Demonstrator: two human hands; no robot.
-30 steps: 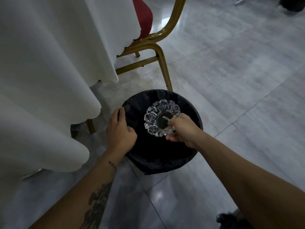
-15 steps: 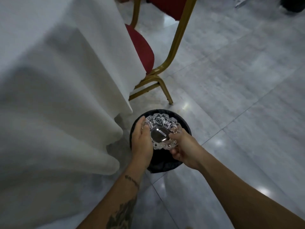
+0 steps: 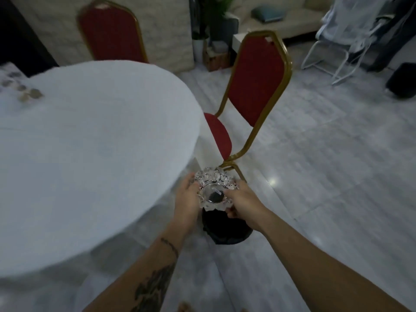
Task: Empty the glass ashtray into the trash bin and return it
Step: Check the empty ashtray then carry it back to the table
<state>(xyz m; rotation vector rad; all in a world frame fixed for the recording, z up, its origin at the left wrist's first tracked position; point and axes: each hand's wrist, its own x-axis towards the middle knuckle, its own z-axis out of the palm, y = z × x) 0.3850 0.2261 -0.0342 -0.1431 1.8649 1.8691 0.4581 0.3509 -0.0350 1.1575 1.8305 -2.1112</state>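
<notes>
Cut glass, scalloped: the one clear ashtray (image 3: pixel 215 191) sits upright above the black-lined round trash bin (image 3: pixel 227 228), left hand (image 3: pixel 188 195) cupping one rim, right hand (image 3: pixel 244 200) pinching the other, likely steadying it for carrying. A dark speck is inside. Beyond the bin: one white-clothed round table (image 3: pixel 90 140), two red gold-framed chairs (image 3: pixel 256 86).

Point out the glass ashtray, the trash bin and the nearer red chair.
glass ashtray (image 3: pixel 212 190): head view, on the round centre of its bowl.
trash bin (image 3: pixel 227 230): head view, on the black liner below the hands.
nearer red chair (image 3: pixel 256 79): head view, on the padded red backrest.
</notes>
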